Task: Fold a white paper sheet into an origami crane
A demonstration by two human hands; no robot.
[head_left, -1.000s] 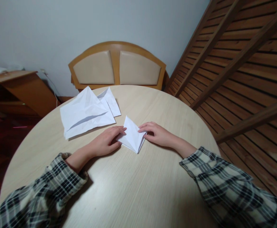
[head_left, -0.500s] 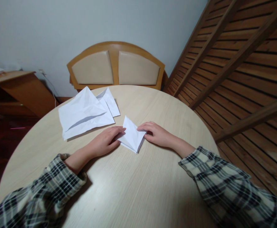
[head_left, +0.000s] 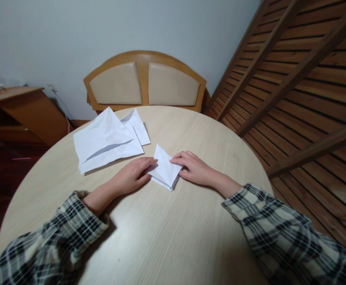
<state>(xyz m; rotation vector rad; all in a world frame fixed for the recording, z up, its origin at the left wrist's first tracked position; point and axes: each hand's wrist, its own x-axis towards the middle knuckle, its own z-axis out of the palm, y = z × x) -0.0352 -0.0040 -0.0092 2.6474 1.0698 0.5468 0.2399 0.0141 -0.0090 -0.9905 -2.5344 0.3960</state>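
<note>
A small folded sheet of white paper (head_left: 164, 168), roughly diamond-shaped with layered edges, lies on the round wooden table (head_left: 161, 229) in front of me. My left hand (head_left: 134, 174) grips its left corner, fingers on top and thumb beside the near edge. On the opposite corner, my right hand (head_left: 192, 167) pinches the paper between fingers and thumb. The near point of the paper shows slightly parted layers. What lies under the fingertips is hidden.
Larger creased white paper (head_left: 101, 134) lies on the table at the far left, overlapping a smaller folded white piece (head_left: 141, 128). Behind the table stands a padded wooden headboard (head_left: 145, 79). Slatted wood (head_left: 294, 79) slants along the right, and a wooden desk (head_left: 33, 114) stands at the left.
The right fingers have shifted slightly inward over the folded paper. Its right and near edges look a little more parted. The left hand keeps its place.
</note>
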